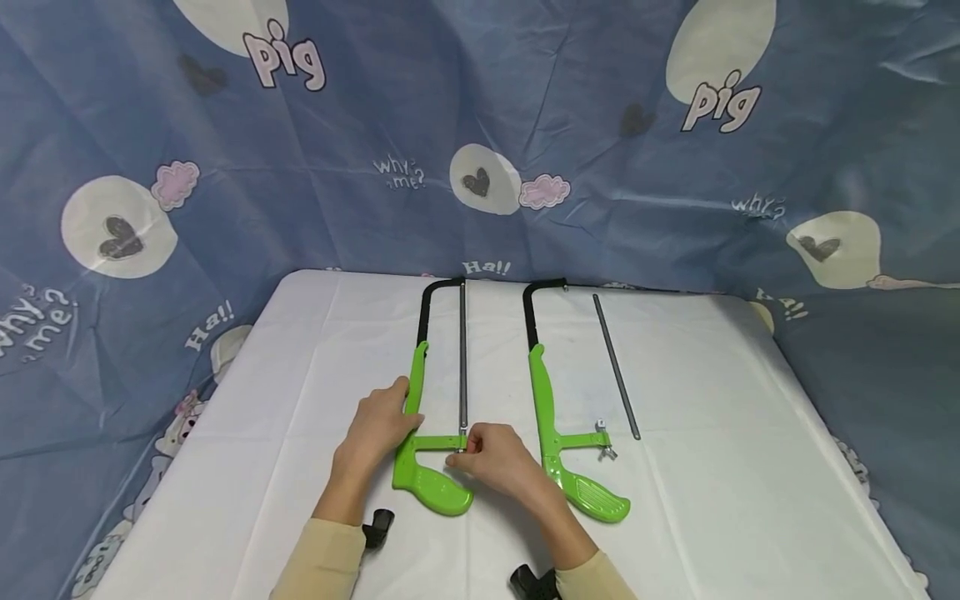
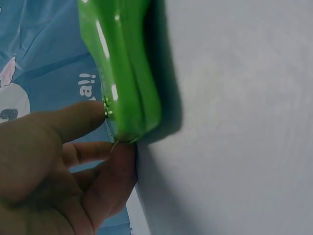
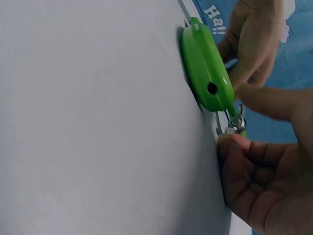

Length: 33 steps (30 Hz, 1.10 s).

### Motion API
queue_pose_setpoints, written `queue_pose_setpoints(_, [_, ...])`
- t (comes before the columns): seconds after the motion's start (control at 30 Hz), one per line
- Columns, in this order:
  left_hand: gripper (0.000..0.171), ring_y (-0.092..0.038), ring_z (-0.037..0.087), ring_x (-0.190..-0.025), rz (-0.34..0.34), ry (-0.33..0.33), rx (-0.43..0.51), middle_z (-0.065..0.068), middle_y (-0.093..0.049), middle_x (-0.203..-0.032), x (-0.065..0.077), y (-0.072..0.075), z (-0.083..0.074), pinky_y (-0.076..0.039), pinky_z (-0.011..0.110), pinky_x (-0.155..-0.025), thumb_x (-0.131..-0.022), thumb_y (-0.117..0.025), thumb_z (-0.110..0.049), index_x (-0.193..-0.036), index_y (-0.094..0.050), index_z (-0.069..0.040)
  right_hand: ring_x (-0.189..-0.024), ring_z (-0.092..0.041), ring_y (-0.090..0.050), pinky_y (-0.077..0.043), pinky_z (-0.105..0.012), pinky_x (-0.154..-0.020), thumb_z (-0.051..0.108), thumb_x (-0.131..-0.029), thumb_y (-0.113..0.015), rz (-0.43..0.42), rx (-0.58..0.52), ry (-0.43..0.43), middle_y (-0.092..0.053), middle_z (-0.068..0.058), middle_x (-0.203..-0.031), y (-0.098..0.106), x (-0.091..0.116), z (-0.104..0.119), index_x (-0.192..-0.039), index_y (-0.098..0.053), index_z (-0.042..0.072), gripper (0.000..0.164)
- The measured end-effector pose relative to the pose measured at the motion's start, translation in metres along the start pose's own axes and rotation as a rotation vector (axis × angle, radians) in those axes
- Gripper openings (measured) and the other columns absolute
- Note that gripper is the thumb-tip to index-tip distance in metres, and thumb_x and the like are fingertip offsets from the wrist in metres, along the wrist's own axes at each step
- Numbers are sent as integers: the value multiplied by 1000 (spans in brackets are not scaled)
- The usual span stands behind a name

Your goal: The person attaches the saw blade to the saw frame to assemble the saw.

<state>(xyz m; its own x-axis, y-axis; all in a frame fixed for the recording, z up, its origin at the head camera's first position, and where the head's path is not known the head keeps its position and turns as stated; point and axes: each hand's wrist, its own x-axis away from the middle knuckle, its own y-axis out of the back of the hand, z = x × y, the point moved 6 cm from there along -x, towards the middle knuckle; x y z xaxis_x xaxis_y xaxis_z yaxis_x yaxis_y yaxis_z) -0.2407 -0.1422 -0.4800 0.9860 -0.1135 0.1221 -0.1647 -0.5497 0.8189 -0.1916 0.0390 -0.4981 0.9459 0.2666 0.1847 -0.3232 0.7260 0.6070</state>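
Observation:
A green-handled hacksaw (image 1: 442,487) with a black front frame lies on the white cloth, its grey blade (image 1: 462,358) running along the open side. My left hand (image 1: 378,425) holds its green frame, thumb on top and fingers at the edge, as the left wrist view shows. At the handle end of the blade, my right hand (image 1: 498,462) has thumb and fingertips around the metal wing nut (image 3: 238,123). In the head view those fingers cover most of the nut. The hacksaw's handle (image 3: 208,68) sits just beside them in the right wrist view.
A second green hacksaw (image 1: 596,496) lies to the right without a blade, its wing nut (image 1: 607,452) showing. Farther right lies a loose blade (image 1: 617,367). Blue printed fabric (image 1: 615,225) hangs behind the white-covered table (image 1: 750,467).

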Motion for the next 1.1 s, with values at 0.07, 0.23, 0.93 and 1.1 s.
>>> queue_pose_setpoints(0.07, [28, -56, 20, -59, -4, -11, -1, 11, -62, -79, -1, 1, -2, -44, 28, -52, -87, -70, -14, -109, -57, -4, -53, -9, -45, -38, -25, -49, 34, -82, -77, -19, 14, -14, -51, 6, -59, -1, 0, 0, -70, -57, 13, 31])
queue_pose_setpoints(0.23, [21, -54, 20, -58, -14, -30, -9, 9, -59, -75, -3, 3, -4, -43, 28, -52, -84, -67, -9, -102, -58, -4, -52, -10, -46, -39, -26, -48, 30, -82, -73, -47, 47, -39, -51, 6, -58, -1, 0, 2, -67, -56, 14, 27])
queue_pose_setpoints(0.93, [21, -55, 19, -64, 23, 1, 15, 9, -64, -84, -6, 6, 2, -43, 27, -55, -86, -66, -11, -106, -60, -6, -71, -14, -60, -48, -26, -65, 21, -92, -63, 110, -144, 26, -67, -3, -79, 6, 0, -9, -88, -70, 8, 16])
queue_pose_setpoints(1.1, [21, -56, 19, -64, 26, 9, 17, 10, -65, -85, -7, 4, 3, -43, 27, -55, -87, -65, -11, -106, -60, -6, -70, -14, -59, -47, -25, -63, 14, -94, -59, 120, -163, 40, -67, -6, -79, 6, 1, -9, -89, -69, 4, 15])
